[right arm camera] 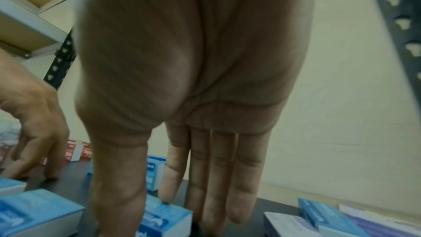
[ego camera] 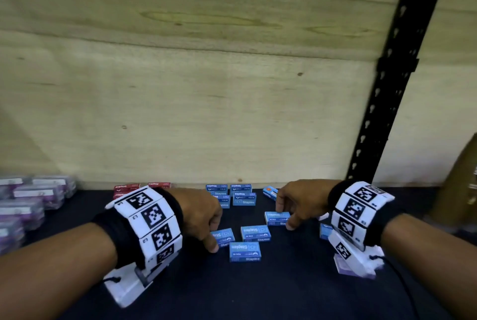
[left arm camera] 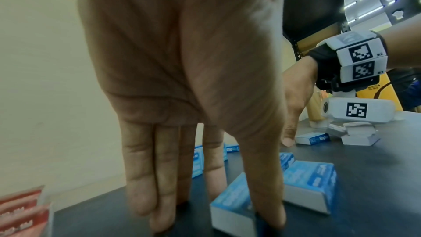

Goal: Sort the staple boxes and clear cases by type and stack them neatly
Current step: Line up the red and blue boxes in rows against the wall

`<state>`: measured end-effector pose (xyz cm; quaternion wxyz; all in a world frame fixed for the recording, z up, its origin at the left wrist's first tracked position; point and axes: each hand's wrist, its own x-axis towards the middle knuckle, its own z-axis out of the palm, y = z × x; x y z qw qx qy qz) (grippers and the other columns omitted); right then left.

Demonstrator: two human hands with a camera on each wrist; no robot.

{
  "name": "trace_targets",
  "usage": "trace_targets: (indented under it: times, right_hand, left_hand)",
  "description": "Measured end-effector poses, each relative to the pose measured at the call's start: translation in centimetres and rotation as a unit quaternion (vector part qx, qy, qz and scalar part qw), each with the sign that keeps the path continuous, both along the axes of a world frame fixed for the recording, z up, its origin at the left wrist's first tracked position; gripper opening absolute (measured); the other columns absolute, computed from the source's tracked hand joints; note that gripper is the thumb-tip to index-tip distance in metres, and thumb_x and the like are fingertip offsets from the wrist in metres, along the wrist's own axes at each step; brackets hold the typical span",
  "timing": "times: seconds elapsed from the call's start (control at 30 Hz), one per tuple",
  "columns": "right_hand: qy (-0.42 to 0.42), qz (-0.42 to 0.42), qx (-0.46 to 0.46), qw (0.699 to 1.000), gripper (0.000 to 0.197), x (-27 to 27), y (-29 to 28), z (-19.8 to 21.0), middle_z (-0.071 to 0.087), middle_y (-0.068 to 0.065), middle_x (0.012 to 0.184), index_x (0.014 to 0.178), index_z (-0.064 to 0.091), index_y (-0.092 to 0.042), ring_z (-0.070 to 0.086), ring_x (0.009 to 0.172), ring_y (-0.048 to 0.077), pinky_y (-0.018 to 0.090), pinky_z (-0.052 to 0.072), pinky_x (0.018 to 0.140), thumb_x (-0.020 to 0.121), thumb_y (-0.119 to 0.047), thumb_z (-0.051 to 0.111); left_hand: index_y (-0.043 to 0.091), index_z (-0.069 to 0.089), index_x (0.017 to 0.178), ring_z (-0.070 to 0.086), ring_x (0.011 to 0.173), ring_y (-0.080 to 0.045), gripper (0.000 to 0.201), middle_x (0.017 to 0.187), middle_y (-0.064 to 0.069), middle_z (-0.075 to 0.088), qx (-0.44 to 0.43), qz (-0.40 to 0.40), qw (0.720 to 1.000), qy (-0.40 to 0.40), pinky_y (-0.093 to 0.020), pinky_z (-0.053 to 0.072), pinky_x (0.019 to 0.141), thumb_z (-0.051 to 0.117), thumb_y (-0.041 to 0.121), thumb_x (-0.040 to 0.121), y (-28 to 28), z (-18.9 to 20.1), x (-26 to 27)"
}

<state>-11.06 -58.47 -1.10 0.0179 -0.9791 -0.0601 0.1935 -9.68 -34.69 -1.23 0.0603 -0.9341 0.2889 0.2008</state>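
Several blue staple boxes lie on the dark shelf top [ego camera: 284,281]. My left hand [ego camera: 214,236] pinches one blue box [ego camera: 224,237] between thumb and fingers; the left wrist view shows that box [left arm camera: 230,203] beside the thumb, with my left hand [left arm camera: 246,210] pointing down. My right hand [ego camera: 284,218] pinches another blue box [ego camera: 276,217] by its ends; in the right wrist view this box [right arm camera: 166,217] sits between thumb and fingers of my right hand [right arm camera: 166,224]. Two loose blue boxes [ego camera: 254,233] [ego camera: 245,251] lie between the hands. Both held boxes rest on the surface.
Stacked blue boxes [ego camera: 244,198] and red staple boxes [ego camera: 127,188] stand against the plywood back wall [ego camera: 206,87]. Clear cases with purple contents [ego camera: 31,199] are piled at the far left. Another blue box [ego camera: 325,230] lies under my right wrist. A black shelf upright [ego camera: 387,92] rises at the right.
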Motion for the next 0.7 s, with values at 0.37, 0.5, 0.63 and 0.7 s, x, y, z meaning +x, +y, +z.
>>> trace_targets:
  times: [0.37,0.5,0.63,0.7]
  right_hand:
    - [-0.004,0.011,-0.034,0.999,0.047,0.8,0.6,-0.2,0.066,-0.006,0.115,0.119,0.064,-0.024,0.061,0.106,0.016,0.032,0.049,0.095,0.077,-0.035,0.082]
    - [-0.005,0.019,-0.04,0.999,0.034,1.0,0.7,-0.2,0.068,-0.007,0.106,0.109,0.068,-0.024,0.062,0.099,0.016,0.029,0.049,0.085,0.079,-0.035,0.08]
    - [-0.024,0.016,-0.027,0.999,0.031,1.2,1.0,-0.1,0.059,-0.012,0.088,0.1,0.058,-0.028,0.059,0.088,0.015,0.029,0.049,0.078,0.078,-0.033,0.079]
    - [-0.016,0.014,-0.021,1.0,0.032,1.4,1.1,0.0,0.063,-0.009,0.09,0.097,0.057,-0.028,0.065,0.088,0.018,0.034,0.053,0.08,0.076,-0.031,0.081]
  left_hand:
    - [0.026,0.057,0.131,0.056,0.113,-0.019,0.053,0.126,0.005,0.059,0.008,-0.047,0.998,-0.033,-0.029,0.044,0.088,0.068,0.05,0.085,-0.2,-0.2,0.6]
    - [0.025,0.064,0.117,0.059,0.099,-0.015,0.038,0.103,0.009,0.063,-0.001,-0.046,0.999,-0.016,-0.03,0.048,0.084,0.065,0.049,0.088,-0.9,-0.2,0.8]
    - [0.02,0.061,0.11,0.056,0.088,-0.014,0.037,0.103,0.004,0.062,-0.015,-0.036,0.999,-0.009,-0.025,0.042,0.069,0.073,0.044,0.084,-1.5,-0.5,1.2]
    - [0.022,0.059,0.114,0.055,0.086,-0.013,0.041,0.095,0.009,0.059,-0.035,-0.03,0.999,0.007,-0.025,0.044,0.071,0.077,0.039,0.081,-1.6,-0.4,1.2]
